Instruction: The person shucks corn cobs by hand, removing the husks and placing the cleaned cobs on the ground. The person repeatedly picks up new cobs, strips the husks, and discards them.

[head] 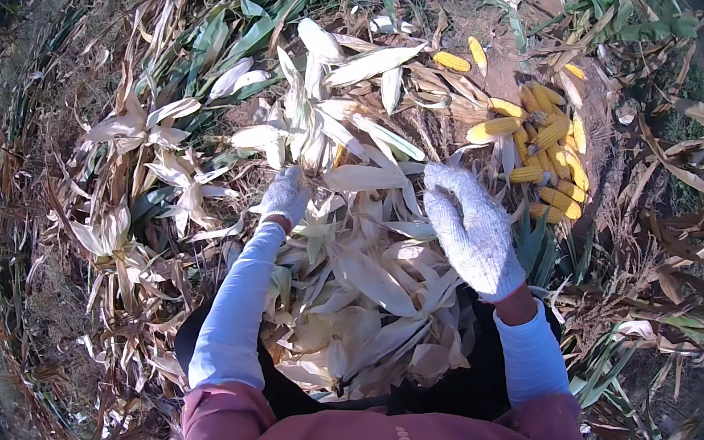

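My left hand (285, 197), in a white knit glove, is at the left edge of a heap of pale corn husks (373, 278); its fingertips are partly hidden, and whether they grip a husk cannot be told. My right hand (470, 223), gloved alike, is over the heap's right side with its thumb and fingers slightly apart and nothing visible between them. Ahead of both hands lie opened husks (311, 124), with a bit of yellow cob (339, 154) showing among them. Right of my right hand is a pile of husked yellow corn cobs (549, 131).
Two loose corn cobs (452, 61) lie on the bare soil at the upper right. Dry husks and stalks (117, 232) cover the ground at the left. Green corn leaves (258, 34) lie at the top, with more stalks and leaves (659, 291) at the lower right.
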Demonstrator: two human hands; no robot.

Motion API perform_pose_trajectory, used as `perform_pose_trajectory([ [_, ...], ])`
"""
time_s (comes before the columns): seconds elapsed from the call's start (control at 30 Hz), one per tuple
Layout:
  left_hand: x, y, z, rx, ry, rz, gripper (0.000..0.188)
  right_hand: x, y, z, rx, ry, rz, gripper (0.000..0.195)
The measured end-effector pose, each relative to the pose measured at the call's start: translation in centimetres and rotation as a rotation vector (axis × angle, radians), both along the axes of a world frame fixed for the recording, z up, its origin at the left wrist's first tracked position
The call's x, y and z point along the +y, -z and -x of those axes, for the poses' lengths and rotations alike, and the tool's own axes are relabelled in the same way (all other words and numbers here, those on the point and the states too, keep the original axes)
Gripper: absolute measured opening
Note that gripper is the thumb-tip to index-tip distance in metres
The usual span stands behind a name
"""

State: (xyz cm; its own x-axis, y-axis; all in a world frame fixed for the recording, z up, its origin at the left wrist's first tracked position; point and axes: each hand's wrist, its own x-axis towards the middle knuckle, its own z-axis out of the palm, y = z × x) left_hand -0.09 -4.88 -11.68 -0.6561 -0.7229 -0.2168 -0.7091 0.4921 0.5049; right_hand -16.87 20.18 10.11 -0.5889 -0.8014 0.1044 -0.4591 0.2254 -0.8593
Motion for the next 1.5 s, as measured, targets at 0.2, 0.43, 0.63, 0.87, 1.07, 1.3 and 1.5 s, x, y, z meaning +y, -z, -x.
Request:
perform_pose_trajectory([
  [0.2,-7.6,2.5,2.0,-0.292,0.002,0.34,0.053,-2.7,0.9,-1.4,0.194,-0.025,-0.145,0.03],
  [0.43,-12.0,7.9,5.0,-0.309,0.302,0.614,0.053,-4.5,3.0,-1.8,0.426,-0.186,-0.269,0.03],
  [0.63,-14.1,10.1,5.1,-0.506,0.412,0.622,0.025,-4.7,4.1,-2.2,0.467,-0.244,-0.349,0.032],
  [0.87,-13.9,8.0,-0.4,-0.388,0.398,0.5,0.027,-4.5,3.4,-3.2,0.339,-0.21,-0.312,0.035],
  [1.07,-11.7,-9.3,0.3,0.558,0.097,0.015,0.023,-3.9,8.0,-2.4,-0.056,-0.252,0.093,0.037],
  [1.3,3.6,-22.1,-2.1,1.001,0.374,-0.354,0.032,-7.0,4.7,-3.0,-1.653,0.062,0.362,0.059],
  [1.5,9.1,-21.9,-1.9,0.881,0.119,-0.873,0.048,-6.3,3.8,-2.7,-1.035,0.202,0.296,0.057],
])
